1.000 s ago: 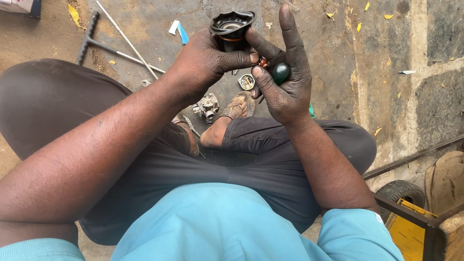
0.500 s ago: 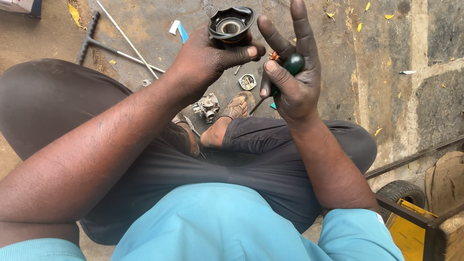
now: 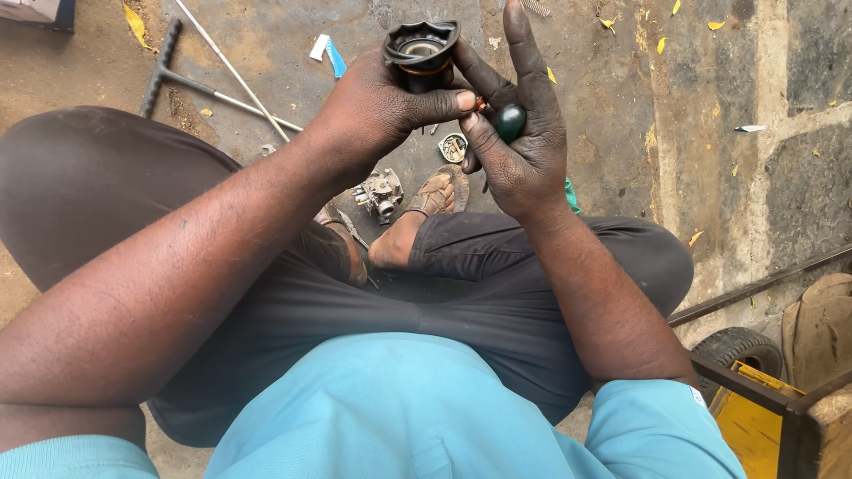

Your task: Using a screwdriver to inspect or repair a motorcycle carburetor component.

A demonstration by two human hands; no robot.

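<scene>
My left hand (image 3: 377,111) grips a black round cap-like part (image 3: 422,49) with a metal ring inside, held up over the ground. My right hand (image 3: 515,142) is beside it, fingers touching the part's right edge, index finger pointing up. A dark green round handle (image 3: 510,122), like a screwdriver's, rests in the right palm, with a small orange piece (image 3: 480,105) between the two hands. I sit cross-legged, in dark trousers and a light blue shirt.
On the concrete lie a metal carburettor body (image 3: 380,193), a small round metal part (image 3: 453,147), a T-shaped wrench (image 3: 191,84) and a white-and-blue item (image 3: 327,51). A sandalled foot (image 3: 433,197) is below the hands. A small wheel (image 3: 737,350) and yellow frame (image 3: 754,417) stand at lower right.
Both hands stay close together. The black part dipped, then rose toward the top of view, and the right hand's fingers shifted against its edge. The green handle stayed in the palm.
</scene>
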